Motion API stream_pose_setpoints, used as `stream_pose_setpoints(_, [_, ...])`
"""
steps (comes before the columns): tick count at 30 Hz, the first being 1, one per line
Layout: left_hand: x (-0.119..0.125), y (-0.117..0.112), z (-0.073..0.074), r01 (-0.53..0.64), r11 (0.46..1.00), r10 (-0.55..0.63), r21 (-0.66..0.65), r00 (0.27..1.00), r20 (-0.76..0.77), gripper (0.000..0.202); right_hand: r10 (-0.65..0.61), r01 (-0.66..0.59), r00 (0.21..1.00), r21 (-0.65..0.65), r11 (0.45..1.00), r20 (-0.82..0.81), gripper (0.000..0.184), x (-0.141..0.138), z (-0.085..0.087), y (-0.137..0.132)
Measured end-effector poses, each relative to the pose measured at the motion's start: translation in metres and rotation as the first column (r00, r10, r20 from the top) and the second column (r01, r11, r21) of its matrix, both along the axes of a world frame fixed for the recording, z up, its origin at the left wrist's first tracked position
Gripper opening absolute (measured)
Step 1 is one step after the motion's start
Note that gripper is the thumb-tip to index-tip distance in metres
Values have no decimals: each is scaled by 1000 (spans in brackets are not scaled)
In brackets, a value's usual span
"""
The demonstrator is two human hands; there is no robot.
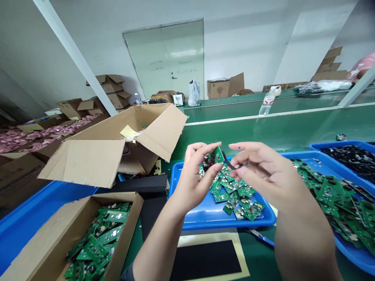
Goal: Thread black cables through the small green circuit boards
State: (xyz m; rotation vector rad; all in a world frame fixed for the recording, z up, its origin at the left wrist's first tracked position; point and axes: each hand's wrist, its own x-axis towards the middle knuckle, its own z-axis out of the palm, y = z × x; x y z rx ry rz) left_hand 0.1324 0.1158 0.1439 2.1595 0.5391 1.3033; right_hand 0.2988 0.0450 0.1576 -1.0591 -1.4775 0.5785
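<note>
My left hand (195,177) pinches a small green circuit board (215,156) by its edge, above a blue tray (202,216) that holds several more green boards. My right hand (260,168) is closed in a pinch on a thin black strip (228,162) that touches the held board. Both hands hover over the tray, close together.
A cardboard box (52,242) of green boards sits at the lower left, and a big open carton (117,144) behind it. More blue trays (351,249) with boards and black parts stand on the right. A water bottle (267,102) stands on the green conveyor. Black pads lie near the front edge.
</note>
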Motion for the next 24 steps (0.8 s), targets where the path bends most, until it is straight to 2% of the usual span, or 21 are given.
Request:
stream_pose_setpoints(2, [-1,1,0,10,998,-12,62,999,46,35,-9,10,995,7,1000,-103,12,2,1,3])
stream_pose_setpoints(4, [-2,2,0,29,992,-38,120,996,77,35,48,-51,992,-29,998,-114,20,3,3,3])
stream_pose_setpoints(7, [-2,2,1,21,984,-40,178,993,107,35,183,-184,983,-139,973,-23,28,2,9,0])
stream_pose_setpoints(9, [-1,2,2,-1,980,-23,200,993,120,35,211,-205,977,-189,960,17,25,0,13,-4])
stream_pose_setpoints(12, [-1,1,3,-34,979,7,200,991,134,33,201,-199,980,-183,963,-3,27,-4,16,-8])
stream_pose_setpoints(18, [-2,-1,4,27,997,-39,74,984,174,33,245,-249,968,-207,946,-49,28,-7,17,-4])
stream_pose_setpoints(21, [-3,-1,4,158,985,-140,-74,968,206,35,262,-280,959,-245,928,-103,30,-8,18,0])
stream_pose_setpoints(24, [-3,-2,4,324,929,-274,-181,927,256,38,284,-318,946,-271,908,-158,28,-8,17,3])
